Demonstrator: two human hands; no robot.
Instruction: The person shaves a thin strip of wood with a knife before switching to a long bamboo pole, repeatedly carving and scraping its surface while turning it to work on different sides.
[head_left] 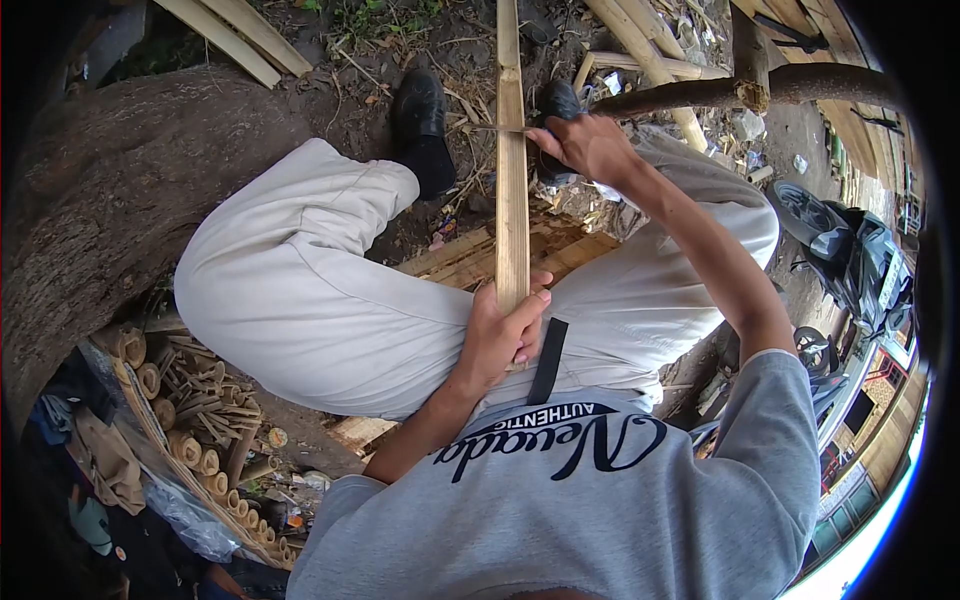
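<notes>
Observed clamping a bamboo strip (511, 210) in the left hand (500, 335), with a thin blade (483, 127) across it gripped in the right hand (582, 147).

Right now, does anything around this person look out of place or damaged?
Crumpled white litter and pale bamboo pieces lie scattered ahead of the right knee, an untidy jumble. The long pale bamboo strip shows no obvious break.

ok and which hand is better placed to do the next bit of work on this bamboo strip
Likely the right hand: it holds what looks like a thin blade across the bamboo strip, while the left hand grips the strip's near end.
</notes>
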